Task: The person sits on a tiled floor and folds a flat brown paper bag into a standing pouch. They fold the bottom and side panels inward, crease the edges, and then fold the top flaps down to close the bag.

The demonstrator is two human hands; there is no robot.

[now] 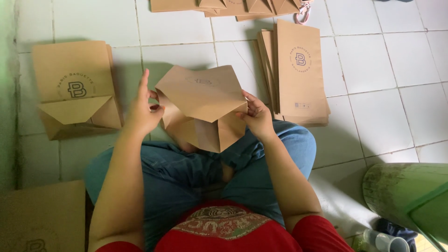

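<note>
Brown paper all round: every item on the white tiled floor (382, 70) is kraft-coloured.
Stack at left: a pile of folded paper bags (74, 88) lies on the floor, well apart from the hands, its top bag showing a folded triangular bottom flap toward the near side.
Stack at right: a taller pile of flat bags (298, 74) lies far-right of the hands, long axis running near to far, just beyond the right knee.
Far edge: more flat bags (224, 6) lie in a row along the top of the view, partly cut off.
Near left corner: a brown cardboard piece (42, 217) lies beside the person's leg.
Near right corner: a green cylinder (406, 191) lies tilted, with a small grey-rimmed cup (385, 241) beside it.
In the way: nothing lies between the hands and the bag; the person's blue jeans (196, 172) lie directly beneath it.
Held bag: a half-folded paper bag (203, 107) is held above the lap, centre of view, off the floor.
Direction: its long axis runs roughly near to far, the opened bottom end toward the person and a broad flap folded across the far part.
Left hand (142, 109): it stands at the bag's left edge, fingers raised and spread, thumb touching the edge.
Right hand (256, 116): it pinches the bag's right edge, fingers closed on the paper.
</note>
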